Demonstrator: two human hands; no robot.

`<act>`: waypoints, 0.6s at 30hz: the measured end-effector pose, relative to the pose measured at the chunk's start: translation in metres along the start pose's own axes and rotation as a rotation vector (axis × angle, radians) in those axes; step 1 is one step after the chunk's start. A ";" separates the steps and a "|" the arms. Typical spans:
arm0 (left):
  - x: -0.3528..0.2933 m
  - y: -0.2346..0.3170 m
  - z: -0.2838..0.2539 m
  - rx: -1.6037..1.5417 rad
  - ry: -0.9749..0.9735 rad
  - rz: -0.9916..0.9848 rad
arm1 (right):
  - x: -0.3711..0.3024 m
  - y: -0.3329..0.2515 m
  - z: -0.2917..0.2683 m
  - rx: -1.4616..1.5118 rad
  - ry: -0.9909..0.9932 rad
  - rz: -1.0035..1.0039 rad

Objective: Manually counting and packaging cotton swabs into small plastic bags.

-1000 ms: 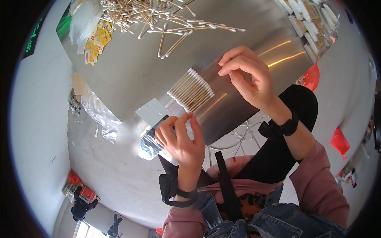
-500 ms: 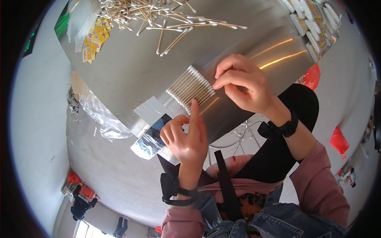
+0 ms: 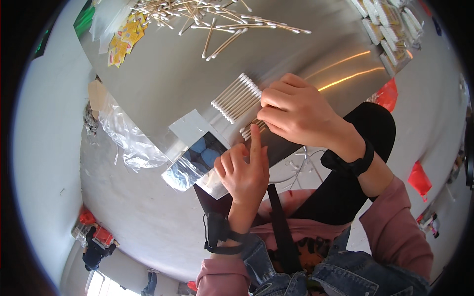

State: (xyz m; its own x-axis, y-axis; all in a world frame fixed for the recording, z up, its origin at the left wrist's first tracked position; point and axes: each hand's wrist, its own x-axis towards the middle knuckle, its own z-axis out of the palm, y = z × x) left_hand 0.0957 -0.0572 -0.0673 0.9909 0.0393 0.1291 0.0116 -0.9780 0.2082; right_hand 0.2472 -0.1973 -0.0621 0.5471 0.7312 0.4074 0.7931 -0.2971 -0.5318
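A neat row of cotton swabs (image 3: 236, 98) with white tips and pale sticks lies side by side on the metal table (image 3: 163, 69). Just nearer to me, a smaller bunch of cotton swabs (image 3: 246, 132) sits apart from that row. My left hand (image 3: 244, 172) has its index finger stretched out onto the smaller bunch, its other fingers bent and holding nothing. My right hand (image 3: 303, 113) is closed, its fingertips around the right ends of the smaller bunch and hiding them. The right end of the larger row lies close to its knuckles.
Loose cotton swabs (image 3: 197, 12) are heaped at the far side, beside yellow printed packets (image 3: 127, 37). Filled swab packs (image 3: 387, 29) are stacked at the far right. At the near-left edge lies a clear bag (image 3: 185, 172) with blue contents. Crumpled plastic (image 3: 131, 138) is further left.
The single row has been split, and a small bunch now lies apart toward me. My right hand has moved left and closed at its ends. My left hand has shifted slightly right.
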 end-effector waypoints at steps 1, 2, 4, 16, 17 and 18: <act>0.000 0.001 0.000 -0.013 -0.005 -0.001 | 0.002 -0.003 -0.001 -0.075 -0.047 -0.009; 0.001 0.002 0.000 -0.026 -0.009 -0.002 | 0.005 -0.006 -0.002 -0.151 -0.093 -0.018; 0.000 0.001 -0.001 -0.036 -0.009 -0.005 | 0.014 -0.012 -0.004 -0.227 -0.158 -0.044; -0.002 0.000 0.003 -0.051 0.033 -0.003 | 0.033 -0.036 -0.047 -0.274 -0.281 0.014; 0.000 0.004 0.007 -0.035 0.078 0.015 | 0.025 -0.044 -0.065 -0.120 -0.236 0.204; 0.000 0.003 0.004 -0.006 0.079 0.012 | 0.016 -0.050 -0.075 0.040 -0.199 0.309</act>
State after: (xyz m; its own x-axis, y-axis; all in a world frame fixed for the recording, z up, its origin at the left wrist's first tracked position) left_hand 0.0958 -0.0610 -0.0709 0.9771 0.0443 0.2080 -0.0008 -0.9773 0.2119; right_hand 0.2365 -0.2165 0.0269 0.6932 0.7171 0.0724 0.5852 -0.5013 -0.6374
